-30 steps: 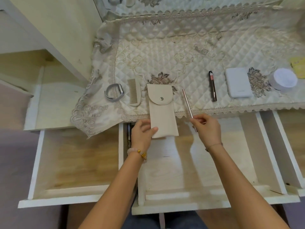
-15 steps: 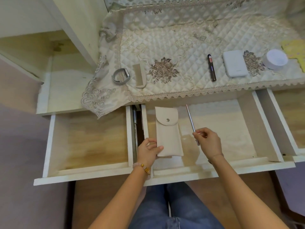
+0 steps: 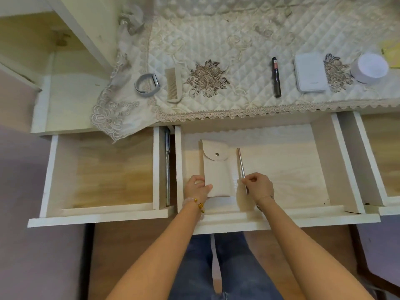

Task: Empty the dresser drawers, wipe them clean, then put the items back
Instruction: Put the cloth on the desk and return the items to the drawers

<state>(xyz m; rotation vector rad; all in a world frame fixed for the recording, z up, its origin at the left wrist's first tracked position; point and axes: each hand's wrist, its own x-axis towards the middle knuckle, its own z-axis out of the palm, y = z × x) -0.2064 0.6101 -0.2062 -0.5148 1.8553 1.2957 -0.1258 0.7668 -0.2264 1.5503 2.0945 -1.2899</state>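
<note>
Three drawers are pulled out under the dresser top. The middle drawer (image 3: pixel 292 169) has a pale wood floor. In its 9 o'clock half lies a cream snap-flap pouch (image 3: pixel 217 172), flap end toward 12. The left hand (image 3: pixel 197 188) pinches the pouch's near-left corner, thumb on top and fingers curled under. I cannot tell whether the pouch lies fully on the floor.

A thin metal stick (image 3: pixel 241 164) sits just beside the pouch at its 3 o'clock, parallel to it. The right hand (image 3: pixel 258 186) pinches its lower part between thumb and curled fingers.

The left drawer (image 3: pixel 104 174) at 9 o'clock has a darker wood floor, with a metal slide rail (image 3: pixel 167 167) in the gap between the two drawers. The right drawer (image 3: pixel 385 161) at 3 o'clock is cut off by the frame.

A quilted cover (image 3: pixel 238 29) with lace trim lies on the dresser top at 12, its corner hanging over the left drawer. On it, from 10 to 2:
- a grey watch band (image 3: pixel 147 85)
- a comb (image 3: pixel 173 85)
- a dark tube (image 3: pixel 276 77)
- a flat white case (image 3: pixel 310 72)
- a round white jar (image 3: pixel 369 68)
- a yellow item (image 3: pixel 391 53) at the frame edge

A low side shelf (image 3: pixel 65 100) is at 10. Jeans (image 3: pixel 227 267) show at 6 and a pale lilac floor (image 3: pixel 32 256) at 8.
</note>
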